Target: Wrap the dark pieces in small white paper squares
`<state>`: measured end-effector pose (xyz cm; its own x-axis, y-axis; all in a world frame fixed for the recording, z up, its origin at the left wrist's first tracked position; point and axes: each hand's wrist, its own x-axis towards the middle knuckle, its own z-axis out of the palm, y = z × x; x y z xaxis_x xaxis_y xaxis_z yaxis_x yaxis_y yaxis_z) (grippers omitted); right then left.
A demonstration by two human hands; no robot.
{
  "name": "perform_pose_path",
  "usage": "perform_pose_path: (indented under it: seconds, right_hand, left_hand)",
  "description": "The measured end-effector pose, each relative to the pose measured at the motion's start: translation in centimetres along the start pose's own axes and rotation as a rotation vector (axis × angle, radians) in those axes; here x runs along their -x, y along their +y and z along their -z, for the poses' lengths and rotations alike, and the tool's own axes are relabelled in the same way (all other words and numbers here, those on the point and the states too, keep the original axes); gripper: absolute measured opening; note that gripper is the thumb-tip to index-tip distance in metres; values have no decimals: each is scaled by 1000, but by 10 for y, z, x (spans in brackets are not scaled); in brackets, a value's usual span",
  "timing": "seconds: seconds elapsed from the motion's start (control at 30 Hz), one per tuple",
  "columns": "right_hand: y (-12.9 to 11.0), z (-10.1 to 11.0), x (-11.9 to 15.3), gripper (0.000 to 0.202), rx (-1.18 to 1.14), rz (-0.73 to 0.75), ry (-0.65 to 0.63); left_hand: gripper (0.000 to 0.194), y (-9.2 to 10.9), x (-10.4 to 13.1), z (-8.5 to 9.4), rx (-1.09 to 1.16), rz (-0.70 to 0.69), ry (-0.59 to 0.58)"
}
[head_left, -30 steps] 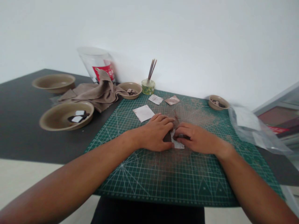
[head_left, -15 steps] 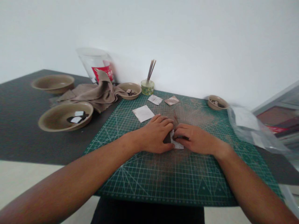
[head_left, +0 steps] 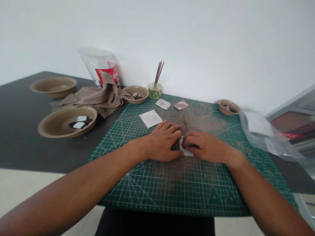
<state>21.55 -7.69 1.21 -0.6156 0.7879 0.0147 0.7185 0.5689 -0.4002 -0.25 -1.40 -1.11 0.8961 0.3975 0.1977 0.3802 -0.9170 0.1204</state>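
Touching a small speckled white piece (head_left: 186, 152) on the green mat (head_left: 172, 186) with wide left fingers (head_left: 175, 127). Bent over the same piece with narrow right fingers (head_left: 194, 140); cannot tell if holding anything. Just behind the left fingers, a bigger white square (head_left: 150, 118). On the mat, white lines and two triangles (head_left: 214, 197). Farther back on the dark surface (head_left: 27, 137), a clear tub (head_left: 94, 60) with a red label (head_left: 111, 74), too blurry to read.

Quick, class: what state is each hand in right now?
Left hand: open, palm down, thumb at the edge of the small white piece.
Right hand: fingers curled over that piece; whether gripping cannot be told.
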Motion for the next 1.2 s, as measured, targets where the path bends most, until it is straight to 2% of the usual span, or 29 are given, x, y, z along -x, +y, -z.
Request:
perform_pose_path:
  seconds: [0.4,0.87,1.2]
  right_hand:
    - [3,2,3,10,-65,-168,76]
    - [9,1,3,12,-45,-32,53]
    - [6,3,3,14,-17,-65,43]
  left_hand:
    - [57,2,1,3,15,61,-71]
    - [51,5,0,4,28,71,-91]
    - [51,4,0,3,31,67,-86]
